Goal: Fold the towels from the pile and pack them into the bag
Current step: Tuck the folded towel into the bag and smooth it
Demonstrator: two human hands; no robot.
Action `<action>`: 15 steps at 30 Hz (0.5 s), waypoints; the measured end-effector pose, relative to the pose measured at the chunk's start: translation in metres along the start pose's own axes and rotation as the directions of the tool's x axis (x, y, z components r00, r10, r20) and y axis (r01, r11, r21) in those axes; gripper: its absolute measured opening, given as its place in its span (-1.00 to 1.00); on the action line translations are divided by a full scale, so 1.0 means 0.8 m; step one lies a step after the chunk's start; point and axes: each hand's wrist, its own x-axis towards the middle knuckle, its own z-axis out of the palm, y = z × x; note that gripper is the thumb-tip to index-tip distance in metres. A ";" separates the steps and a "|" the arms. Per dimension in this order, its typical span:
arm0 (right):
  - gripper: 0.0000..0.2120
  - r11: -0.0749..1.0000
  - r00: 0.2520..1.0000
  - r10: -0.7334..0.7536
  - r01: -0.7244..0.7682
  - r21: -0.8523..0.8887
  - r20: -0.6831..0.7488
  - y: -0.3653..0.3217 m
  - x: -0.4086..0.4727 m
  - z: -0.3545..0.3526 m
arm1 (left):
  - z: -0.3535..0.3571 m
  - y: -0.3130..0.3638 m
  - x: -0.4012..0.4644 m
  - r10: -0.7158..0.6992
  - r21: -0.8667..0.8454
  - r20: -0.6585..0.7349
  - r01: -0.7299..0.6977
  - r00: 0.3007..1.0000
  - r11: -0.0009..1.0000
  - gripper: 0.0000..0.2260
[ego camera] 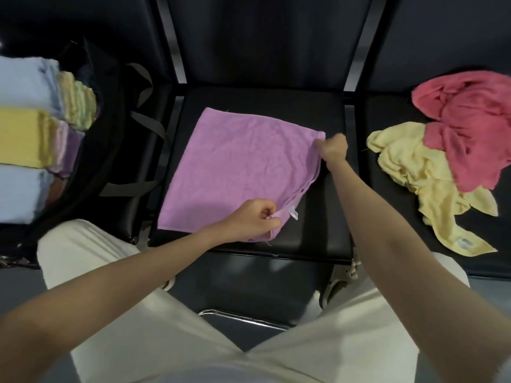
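Observation:
A purple towel (pixel 235 167), folded once, lies flat on the middle black seat (pixel 318 230). My left hand (pixel 255 218) pinches its near right corner, beside a small white label. My right hand (pixel 333 149) grips the far right corner. To the right, a pile holds a crumpled red towel (pixel 470 134) on top of a pale yellow towel (pixel 431 183). On the left stands an open black bag (pixel 110 128) with several folded towels (pixel 22 134) in blue, yellow, green and purple stacked inside.
The three black seats form a row with dark backrests behind. The bag's straps (pixel 149 125) hang over the left seat toward the middle one. My knees in white trousers (pixel 83 252) and a chrome bar (pixel 243 317) are below the seat's front edge.

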 end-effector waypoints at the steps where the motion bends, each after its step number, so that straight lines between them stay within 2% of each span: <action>1: -0.82 1.000 1.000 -0.011 0.011 -0.014 0.000 -0.002 0.003 0.001 | 0.002 0.003 -0.001 -0.027 -0.031 0.017 0.028 0.999 0.999 -0.73; 2: -0.85 1.000 1.000 -0.013 0.013 -0.015 -0.002 -0.004 0.003 0.000 | 0.005 0.007 -0.002 -0.060 -0.075 0.034 0.063 0.998 0.995 -0.72; 3: -0.79 1.000 1.000 -0.009 0.009 0.004 -0.001 -0.004 0.006 -0.002 | 0.008 0.012 -0.003 -0.095 -0.125 0.064 0.102 0.993 0.987 -0.71; 5: -0.72 0.994 1.000 0.009 -0.008 0.110 -0.013 -0.006 0.007 -0.010 | 0.014 0.019 -0.007 -0.136 -0.223 0.153 0.168 0.979 0.960 -0.69; 8: -0.72 0.950 0.998 0.049 -0.035 0.311 -0.038 -0.020 0.006 -0.021 | 0.019 0.020 -0.006 -0.161 -0.404 0.225 0.242 0.961 0.882 -0.83; 10: -0.71 0.927 0.999 0.040 -0.026 0.374 -0.030 -0.038 0.000 -0.020 | 0.018 0.017 -0.007 -0.183 -0.494 0.235 0.279 0.955 0.824 -0.87; 13: -0.69 0.910 1.000 0.002 0.006 0.415 -0.018 -0.070 -0.011 -0.004 | 0.005 0.004 -0.018 -0.186 -0.512 0.210 0.270 0.960 0.816 -0.77; 15: -0.69 0.906 0.999 -0.034 0.038 0.421 -0.017 -0.090 -0.019 0.019 | -0.012 -0.009 -0.026 -0.197 -0.552 0.177 0.264 0.964 0.791 -0.62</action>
